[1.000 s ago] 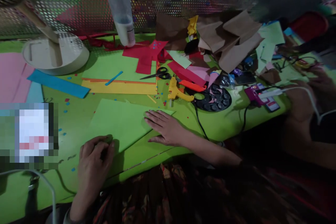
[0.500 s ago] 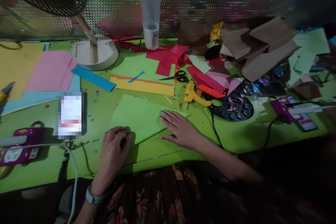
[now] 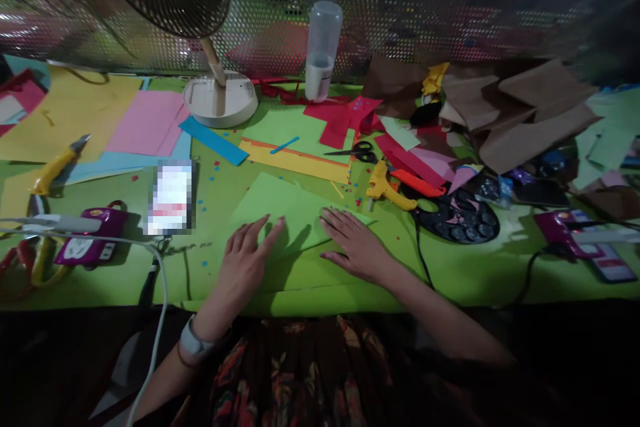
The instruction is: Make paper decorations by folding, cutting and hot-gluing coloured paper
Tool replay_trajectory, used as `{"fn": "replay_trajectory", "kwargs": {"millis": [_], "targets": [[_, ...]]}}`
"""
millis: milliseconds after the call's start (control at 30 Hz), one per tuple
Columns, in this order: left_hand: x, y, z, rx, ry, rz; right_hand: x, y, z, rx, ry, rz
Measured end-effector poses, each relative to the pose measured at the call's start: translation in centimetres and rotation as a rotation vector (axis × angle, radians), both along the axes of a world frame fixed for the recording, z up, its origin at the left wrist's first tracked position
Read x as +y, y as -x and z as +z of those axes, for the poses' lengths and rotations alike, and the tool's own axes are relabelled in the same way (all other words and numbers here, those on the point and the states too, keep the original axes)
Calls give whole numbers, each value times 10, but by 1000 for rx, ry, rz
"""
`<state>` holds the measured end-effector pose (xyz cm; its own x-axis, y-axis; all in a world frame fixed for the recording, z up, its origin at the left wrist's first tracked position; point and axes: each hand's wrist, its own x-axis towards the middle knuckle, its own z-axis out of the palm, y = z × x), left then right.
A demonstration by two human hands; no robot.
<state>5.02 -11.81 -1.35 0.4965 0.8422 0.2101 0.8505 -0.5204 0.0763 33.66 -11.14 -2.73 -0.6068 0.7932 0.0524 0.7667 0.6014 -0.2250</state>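
Observation:
A light green sheet of paper (image 3: 280,203), folded, lies on the green table in front of me. My right hand (image 3: 353,240) rests flat on its right part, fingers stretched out. Over its lower left edge is my left hand (image 3: 249,255), fingers apart and nothing held; whether the fingertips touch the paper I cannot tell. Just right of the paper lies a yellow glue gun (image 3: 387,188), with black scissors (image 3: 357,152) above it. Behind the sheet are a yellow paper strip (image 3: 300,161) and a blue strip (image 3: 214,140).
A phone (image 3: 171,197) and a purple power adapter (image 3: 93,237) with a white cable lie left. The fan's base (image 3: 243,103) and a bottle (image 3: 323,57) stand behind. A black palette (image 3: 465,220) and crumpled brown paper (image 3: 540,120) are right. A yellow cutter (image 3: 55,170) lies far left.
My left hand has opened from a curled pinch, its fingers now spread over the paper's left part. My right hand stays on the sheet. The view has turned left.

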Motion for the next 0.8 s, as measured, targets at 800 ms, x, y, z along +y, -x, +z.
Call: {"fn": "replay_trajectory", "kwargs": {"millis": [800], "targets": [[0,-16,4,159,115,-257,-8,-42,5,-122,87,-100]]}}
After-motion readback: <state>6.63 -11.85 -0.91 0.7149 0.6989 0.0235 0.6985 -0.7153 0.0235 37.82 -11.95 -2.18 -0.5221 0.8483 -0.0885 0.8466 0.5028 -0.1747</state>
